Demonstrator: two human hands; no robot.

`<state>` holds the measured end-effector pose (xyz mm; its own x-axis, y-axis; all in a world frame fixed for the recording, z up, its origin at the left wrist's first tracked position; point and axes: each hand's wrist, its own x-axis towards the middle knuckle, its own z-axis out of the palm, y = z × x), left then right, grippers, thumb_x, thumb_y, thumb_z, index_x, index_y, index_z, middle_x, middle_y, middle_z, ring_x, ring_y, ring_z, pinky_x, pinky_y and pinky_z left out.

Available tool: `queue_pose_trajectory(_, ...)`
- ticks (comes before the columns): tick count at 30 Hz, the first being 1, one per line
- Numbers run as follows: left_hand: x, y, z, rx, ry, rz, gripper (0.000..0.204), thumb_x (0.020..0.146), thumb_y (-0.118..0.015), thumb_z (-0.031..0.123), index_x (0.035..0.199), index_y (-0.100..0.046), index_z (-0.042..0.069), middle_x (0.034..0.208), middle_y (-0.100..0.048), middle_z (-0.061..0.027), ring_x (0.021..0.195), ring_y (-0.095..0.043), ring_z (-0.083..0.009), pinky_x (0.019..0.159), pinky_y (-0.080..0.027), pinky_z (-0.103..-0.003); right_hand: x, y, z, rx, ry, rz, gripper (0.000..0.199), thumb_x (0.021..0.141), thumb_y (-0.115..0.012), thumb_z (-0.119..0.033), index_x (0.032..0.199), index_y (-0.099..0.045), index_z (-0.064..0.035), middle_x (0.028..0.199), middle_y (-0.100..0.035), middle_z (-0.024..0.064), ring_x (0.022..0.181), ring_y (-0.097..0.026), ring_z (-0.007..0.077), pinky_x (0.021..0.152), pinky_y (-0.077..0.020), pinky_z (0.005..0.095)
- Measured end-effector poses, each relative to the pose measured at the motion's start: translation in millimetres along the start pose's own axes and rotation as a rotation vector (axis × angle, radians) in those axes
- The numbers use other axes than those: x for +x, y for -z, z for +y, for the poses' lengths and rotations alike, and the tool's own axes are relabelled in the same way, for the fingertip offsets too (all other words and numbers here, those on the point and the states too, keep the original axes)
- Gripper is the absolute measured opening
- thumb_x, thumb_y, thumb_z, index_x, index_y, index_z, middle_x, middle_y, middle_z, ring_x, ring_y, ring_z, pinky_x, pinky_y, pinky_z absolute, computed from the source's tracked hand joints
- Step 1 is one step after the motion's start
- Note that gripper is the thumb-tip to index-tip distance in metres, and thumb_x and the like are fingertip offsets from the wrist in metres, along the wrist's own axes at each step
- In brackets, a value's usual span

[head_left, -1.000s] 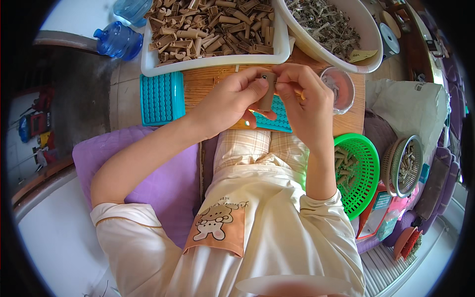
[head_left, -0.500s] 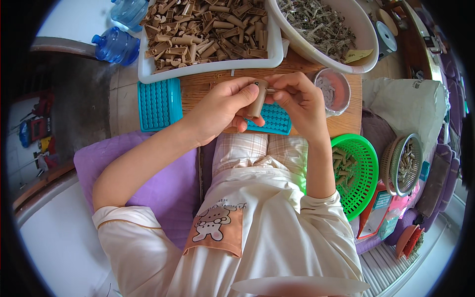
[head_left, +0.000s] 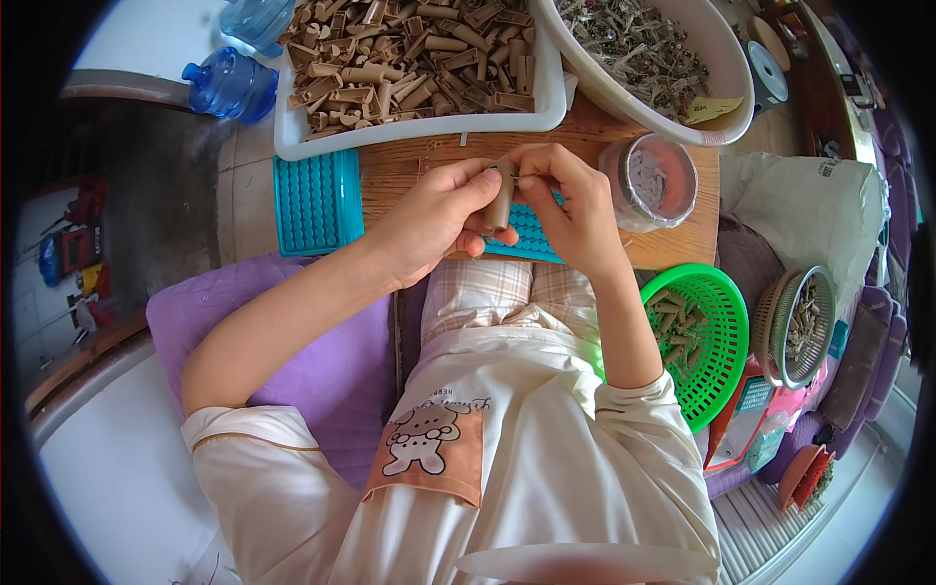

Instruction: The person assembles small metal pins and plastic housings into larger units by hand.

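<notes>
Between the thumb and fingers of my left hand (head_left: 444, 210) is a brown plastic tube-like part (head_left: 500, 200), held upright over the table. My right hand (head_left: 570, 200) is pinched close against the upper right side of that part. What its fingertips hold is too small to make out. Beneath both hands lies a teal ribbed tray (head_left: 531, 239), partly covered by them. A second teal tray (head_left: 317, 203) sits to the left of my left hand. Right of my right hand stands a clear tub (head_left: 655, 183) with small pale pieces inside.
At the back of the wooden table (head_left: 409, 161), a white bin (head_left: 429, 132) is heaped with brown parts. A round white basin (head_left: 673, 125) beside it holds small clear-and-metal pieces. A green basket (head_left: 721, 346) with brown parts stands at right, near a smaller grey basket (head_left: 824, 292).
My right fingertips have moved in closer to the brown part, and the thin pin-like piece seen between them has mostly gone from sight. My left hand still grips the part.
</notes>
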<state>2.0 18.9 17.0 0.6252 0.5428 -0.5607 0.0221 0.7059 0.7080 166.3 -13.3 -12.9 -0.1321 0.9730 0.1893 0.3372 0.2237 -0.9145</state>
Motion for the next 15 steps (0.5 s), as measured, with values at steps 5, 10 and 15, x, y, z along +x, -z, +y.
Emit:
queue_pose_trajectory(5,3,-6,-3,0.178,-0.161,0.058,0.020,0.087,-0.043,0.016,0.102,-0.046,0.004,0.081,-0.051,-0.0038,0.082,-0.054,-0.0090,0.058,-0.046,-0.020,-9,-12,1,0.374,-0.041,0.185,0.006,0.081,-0.048,-0.001,0.088,-0.048,-0.0010,0.095,-0.055,0.0068,0.086,-0.054,0.0136,0.072,-0.0461,0.0266)
queue_pose_trajectory(10,-4,-13,5,0.752,-0.826,0.087,0.028,0.074,-0.057,0.000,0.099,-0.050,0.009,0.106,-0.046,-0.0087,0.102,-0.047,-0.0211,0.081,-0.043,-0.033,-39,-13,17,1.258,-0.431,0.222,0.024,0.089,-0.042,-0.027,0.099,-0.046,-0.0055,0.092,-0.053,0.0046,0.087,-0.051,0.0137,0.073,-0.0434,0.0285)
queue_pose_trajectory(15,-6,-14,-14,0.984,-1.097,-0.050,0.029,0.067,-0.059,-0.003,0.091,-0.053,0.013,0.106,-0.045,-0.0097,0.105,-0.042,-0.0301,0.095,-0.030,-0.042,-39,-17,-32,1.483,-0.627,0.126,0.045,0.086,-0.036,-0.044,0.107,-0.043,-0.0042,0.095,-0.050,0.0055,0.088,-0.050,0.0145,0.077,-0.0418,0.0345)
